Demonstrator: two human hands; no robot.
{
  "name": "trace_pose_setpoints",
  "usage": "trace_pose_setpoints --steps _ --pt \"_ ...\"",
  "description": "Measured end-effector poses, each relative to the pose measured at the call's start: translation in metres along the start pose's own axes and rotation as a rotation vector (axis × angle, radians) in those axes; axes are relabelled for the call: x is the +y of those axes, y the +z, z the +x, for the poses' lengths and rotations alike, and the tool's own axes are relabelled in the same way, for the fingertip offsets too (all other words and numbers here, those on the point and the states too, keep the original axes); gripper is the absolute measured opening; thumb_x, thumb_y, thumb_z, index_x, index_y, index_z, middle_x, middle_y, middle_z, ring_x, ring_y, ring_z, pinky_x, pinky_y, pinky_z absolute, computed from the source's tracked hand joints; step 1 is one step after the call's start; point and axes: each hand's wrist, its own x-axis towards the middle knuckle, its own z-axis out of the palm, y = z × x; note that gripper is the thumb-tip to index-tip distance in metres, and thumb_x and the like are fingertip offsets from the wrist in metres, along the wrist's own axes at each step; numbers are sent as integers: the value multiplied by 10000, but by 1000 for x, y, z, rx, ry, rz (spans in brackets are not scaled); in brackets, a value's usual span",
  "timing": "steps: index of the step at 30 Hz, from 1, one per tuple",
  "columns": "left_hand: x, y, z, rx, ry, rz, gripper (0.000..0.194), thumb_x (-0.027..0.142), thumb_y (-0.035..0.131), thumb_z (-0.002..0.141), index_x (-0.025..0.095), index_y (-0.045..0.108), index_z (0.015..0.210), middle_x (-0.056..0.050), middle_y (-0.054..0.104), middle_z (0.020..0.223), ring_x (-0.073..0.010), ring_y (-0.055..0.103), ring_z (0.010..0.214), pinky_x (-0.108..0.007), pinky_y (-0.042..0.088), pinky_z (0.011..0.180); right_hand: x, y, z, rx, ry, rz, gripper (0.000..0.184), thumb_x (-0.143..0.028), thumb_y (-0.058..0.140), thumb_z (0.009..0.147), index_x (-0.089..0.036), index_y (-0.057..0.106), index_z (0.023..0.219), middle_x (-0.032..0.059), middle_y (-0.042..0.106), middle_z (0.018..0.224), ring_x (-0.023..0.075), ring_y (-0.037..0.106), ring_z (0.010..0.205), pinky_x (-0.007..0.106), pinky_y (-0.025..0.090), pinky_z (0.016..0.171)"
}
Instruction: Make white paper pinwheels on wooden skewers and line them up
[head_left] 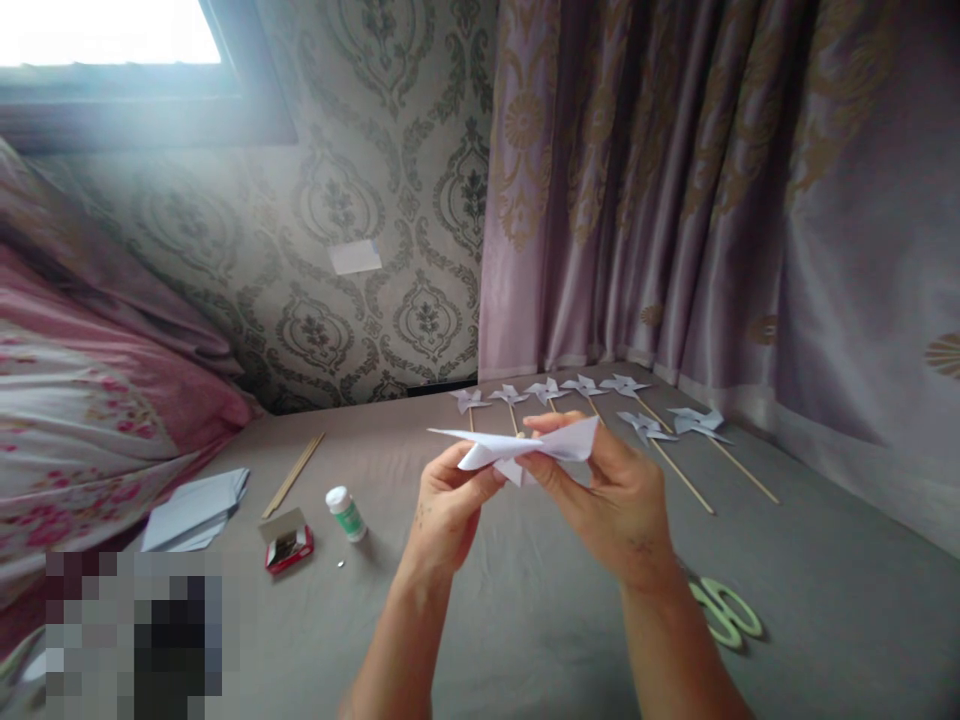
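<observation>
A white paper pinwheel (525,450) is held up in front of me, seen nearly edge-on, with its folded blades sticking out to both sides. My left hand (455,497) pinches its left underside between thumb and fingers. On the other side my right hand (611,490) grips it, thumb below near the middle and fingers behind. Whether a pin sits at its centre is hidden by the paper and fingers. Beyond my hands, several finished-looking paper pinwheels on sticks (587,386) lie in a row on the grey cloth (525,620).
To the left lie a stack of white paper (196,510), thin wooden sticks (294,474), an open red box (289,547) and a white-and-green bottle (346,514). A small shiny piece (340,564) rests near the bottle. Green-handled scissors (726,612) lie beside my right forearm.
</observation>
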Motion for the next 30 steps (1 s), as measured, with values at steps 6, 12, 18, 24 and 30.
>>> trace_pose_setpoints --steps 6,12,18,24,30 --pt "-18 -6 13 48 -68 -7 212 229 812 533 130 684 671 2 608 604 -76 484 554 -217 374 583 31 7 5 -105 298 131 234 -360 671 765 -163 709 885 55 724 864 184 650 768 317 527 742" --pt "-54 -17 13 141 -215 -48 247 175 809 468 113 657 652 -14 615 613 -80 510 556 -212 390 559 70 17 -6 -103 667 441 375 -436 800 534 -153 712 764 59 729 769 192 640 682 307 508 661" --pt "-77 -21 3 180 -295 -21 328 166 834 426 118 663 701 -23 633 677 -97 563 627 -206 393 590 84 12 -22 -64 805 522 429 -424 843 427 -136 713 718 51 724 701 193 646 659 316 498 670" --pt "-65 -20 -5 114 -251 27 267 144 781 451 140 667 691 -14 639 695 -104 550 657 -227 376 642 77 11 -18 -125 744 479 394 -398 839 423 -146 714 699 43 721 696 191 647 647 320 504 666" --pt "-45 -26 -1 35 -123 74 347 223 794 528 155 702 856 -37 686 839 -142 585 787 -256 397 769 61 17 -14 -199 709 452 356 -344 827 451 -149 717 728 37 722 712 185 646 659 309 506 667"
